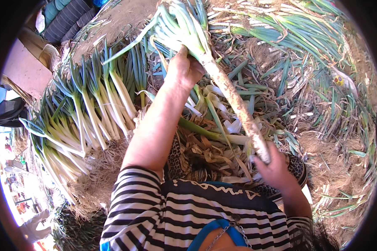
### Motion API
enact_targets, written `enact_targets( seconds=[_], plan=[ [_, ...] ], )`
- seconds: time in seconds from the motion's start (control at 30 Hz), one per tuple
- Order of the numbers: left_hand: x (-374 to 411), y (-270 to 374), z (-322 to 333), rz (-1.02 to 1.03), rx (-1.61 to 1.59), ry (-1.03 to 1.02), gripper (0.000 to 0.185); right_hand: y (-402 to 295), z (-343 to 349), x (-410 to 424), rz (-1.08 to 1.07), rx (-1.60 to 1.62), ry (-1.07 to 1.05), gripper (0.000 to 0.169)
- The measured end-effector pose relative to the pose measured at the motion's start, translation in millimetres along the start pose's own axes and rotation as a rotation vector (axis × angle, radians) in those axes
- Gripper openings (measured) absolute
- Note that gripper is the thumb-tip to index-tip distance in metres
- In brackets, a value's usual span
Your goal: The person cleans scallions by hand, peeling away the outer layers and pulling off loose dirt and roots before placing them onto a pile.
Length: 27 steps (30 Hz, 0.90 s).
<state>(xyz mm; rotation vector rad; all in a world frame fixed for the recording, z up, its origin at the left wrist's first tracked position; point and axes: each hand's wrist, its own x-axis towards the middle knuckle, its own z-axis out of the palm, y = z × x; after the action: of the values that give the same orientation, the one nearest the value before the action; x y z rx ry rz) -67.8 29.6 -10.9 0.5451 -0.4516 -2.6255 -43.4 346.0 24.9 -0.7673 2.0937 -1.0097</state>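
A large leek (231, 94) with a soil-stained shank slants across the view, its green leaf fan towards the top. My left hand (187, 67) grips it just below the leaves, thumb along the front. Lower down, my right hand (273, 169) is closed around the leek's pale lower end, which the fingers partly hide. Beneath the shank, over my patterned lap cloth, is a heap of peeled outer leaves (207, 138), some dry and brown. Another green-and-white leek stalk (213, 135) lies across this heap.
Cleaned leeks (84, 116) with their roots on lie in a row to my left. Several longer leeks (289, 28) are piled at the upper right. Leaf scraps and root trimmings (330, 153) cover the ground to my right. A pinkish board (26, 69) stands at the far left.
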Motion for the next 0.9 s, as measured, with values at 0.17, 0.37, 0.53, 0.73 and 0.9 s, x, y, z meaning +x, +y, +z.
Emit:
enact_targets(
  seconds=[0.17,0.37,0.53,0.73,0.9],
  plan=[
    [-6.2,-4.8,-8.0,0.190,0.189,0.039,0.036,0.9,45.7,-5.3,-0.206,-0.047,0.217,0.036],
    [-49.1,-11.9,-9.1,-0.080,1.041,-0.006,0.035,9.0,62.0,9.9,-0.252,0.187,0.354,0.038],
    [-90.5,-10.2,-4.3,-0.289,1.751,-0.393,0.026,2.9,65.3,22.5,0.006,0.548,0.228,0.040],
    [-172.9,-58.3,-2.1,-0.680,1.441,-1.265,0.034,10.2,49.9,67.5,0.282,0.969,0.173,0.043],
    [-133.4,-14.6,-3.9,-0.512,1.667,-1.175,0.061,-5.6,52.0,53.4,0.221,1.061,0.197,0.041]
  ],
)
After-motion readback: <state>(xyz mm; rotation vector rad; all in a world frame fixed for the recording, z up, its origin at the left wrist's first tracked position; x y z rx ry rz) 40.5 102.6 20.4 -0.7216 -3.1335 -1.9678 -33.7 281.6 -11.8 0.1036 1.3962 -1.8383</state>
